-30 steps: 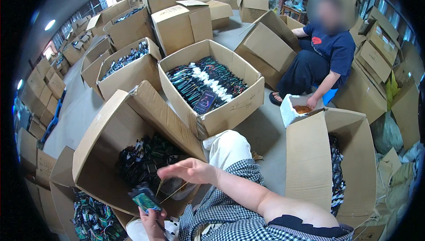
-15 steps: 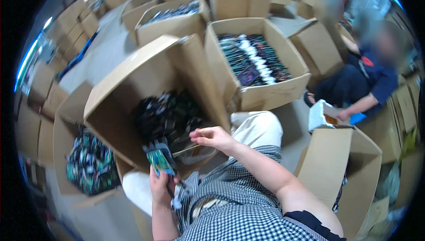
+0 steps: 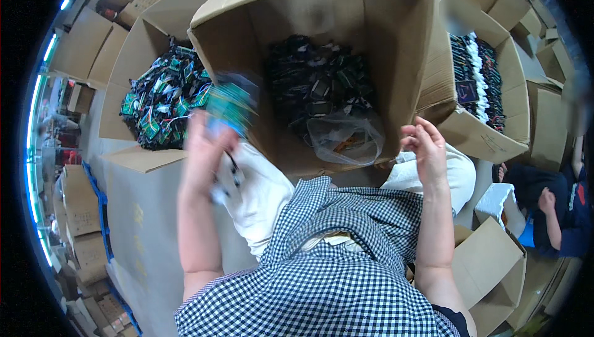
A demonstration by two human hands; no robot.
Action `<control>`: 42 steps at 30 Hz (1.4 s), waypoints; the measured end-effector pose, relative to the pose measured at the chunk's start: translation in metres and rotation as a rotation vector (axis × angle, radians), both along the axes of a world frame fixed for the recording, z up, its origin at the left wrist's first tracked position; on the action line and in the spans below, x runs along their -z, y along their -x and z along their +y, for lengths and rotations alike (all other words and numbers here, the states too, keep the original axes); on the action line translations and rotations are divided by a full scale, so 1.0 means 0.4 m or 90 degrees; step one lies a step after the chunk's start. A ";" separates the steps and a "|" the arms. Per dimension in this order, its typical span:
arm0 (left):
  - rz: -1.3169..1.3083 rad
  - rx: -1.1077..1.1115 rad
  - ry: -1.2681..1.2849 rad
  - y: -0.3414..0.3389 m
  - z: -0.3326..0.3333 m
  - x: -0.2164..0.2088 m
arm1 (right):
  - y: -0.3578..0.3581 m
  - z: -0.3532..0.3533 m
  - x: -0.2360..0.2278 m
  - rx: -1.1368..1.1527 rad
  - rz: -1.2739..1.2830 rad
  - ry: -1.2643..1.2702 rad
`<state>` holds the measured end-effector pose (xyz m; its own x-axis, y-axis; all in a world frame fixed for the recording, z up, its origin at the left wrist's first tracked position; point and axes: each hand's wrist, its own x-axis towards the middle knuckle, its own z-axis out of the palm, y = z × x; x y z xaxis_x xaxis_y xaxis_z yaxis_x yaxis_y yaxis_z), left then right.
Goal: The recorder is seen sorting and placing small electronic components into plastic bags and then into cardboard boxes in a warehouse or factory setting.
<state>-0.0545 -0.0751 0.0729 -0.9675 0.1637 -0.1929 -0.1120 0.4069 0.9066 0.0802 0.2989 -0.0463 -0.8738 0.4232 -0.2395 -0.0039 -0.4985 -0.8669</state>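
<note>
1. grey floor [image 3: 148, 232] under many open cartons; at far left of the frame, a blue strip [image 3: 103, 213] beside stacked boxes [image 3: 81, 204].
2. at upper middle, a large carton [image 3: 396, 34] with open side toward the lap, containing a dark heap of circuit boards [image 3: 322, 80] and, near the front edge, a clear plastic bag [image 3: 346, 142] with something orange-brown inside.
3. left of centre, a left hand [image 3: 207, 151] closed around a green circuit board [image 3: 229, 108], blurred; too smeared to tell one piece from several. just below, a dark cable [image 3: 235, 173] hanging over a white trouser leg [image 3: 257, 191].
4. right of centre, a right hand [image 3: 427, 142] raised near the large carton's front right corner, fingers loosely bent, thumb close by, narrow gap; cannot tell about any small thing in the grip.
5. at upper left, another carton of wired green boards [image 3: 164, 96]; at upper right, dark modules [image 3: 492, 80] in rows with a white band [image 3: 475, 59].
6. at right edge, a co-worker's hand [image 3: 547, 201] near a white foam box [image 3: 492, 201].
</note>
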 end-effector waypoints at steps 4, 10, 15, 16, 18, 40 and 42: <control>0.161 -0.327 -0.671 0.194 -0.199 -0.055 | 0.015 -0.012 0.079 -0.016 -0.145 -0.017; 0.001 0.195 -0.572 0.177 0.021 0.063 | 0.178 -0.069 0.139 -0.192 -0.254 -0.240; -0.182 0.375 -0.043 0.185 0.206 0.291 | 0.374 -0.042 0.397 -0.282 -0.345 -0.701; -0.154 0.385 0.125 0.182 0.217 0.314 | 0.414 -0.050 0.421 -0.219 -0.390 -0.748; -0.133 0.460 0.098 0.204 0.227 0.301 | 0.464 -0.028 0.493 -0.155 -0.446 -0.798; -0.227 0.074 -0.364 0.218 0.252 0.351 | 0.397 -0.232 0.062 0.050 0.250 -1.111; -0.234 0.032 -0.500 0.197 0.260 0.324 | 0.347 -0.282 0.027 0.040 0.310 -1.120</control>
<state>-0.1333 0.0290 -0.0566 -0.8540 0.4213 -0.3051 -0.4518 -0.3099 0.8366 -0.0588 0.1860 -0.0571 -0.6959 -0.0953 0.7118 -0.3686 0.8980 -0.2401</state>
